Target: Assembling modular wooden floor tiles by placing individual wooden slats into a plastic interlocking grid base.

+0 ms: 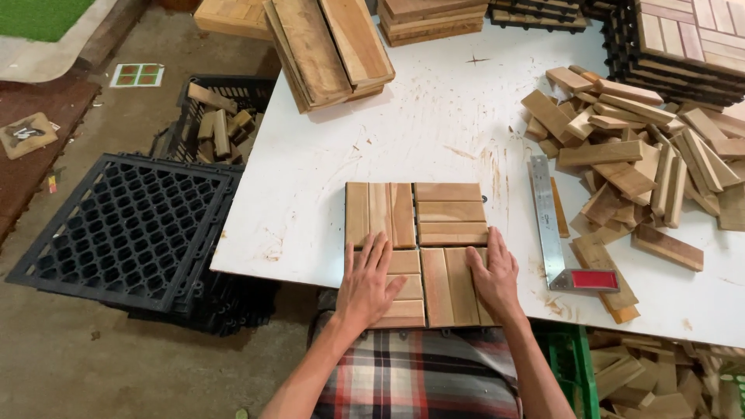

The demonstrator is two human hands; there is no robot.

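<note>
Matt wooden tile [417, 233] on scuffed white table [349, 155], shiny metal square [548, 225]

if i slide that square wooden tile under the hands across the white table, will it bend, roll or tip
Probably none of these. The wooden tile lies flat on the white table under the left hand and right hand, so it should slide. Its short, thick slats look tightly fitted, so it likely stays stiff. Its near edge overhangs the table edge; pulled nearer, it might tip.
</note>
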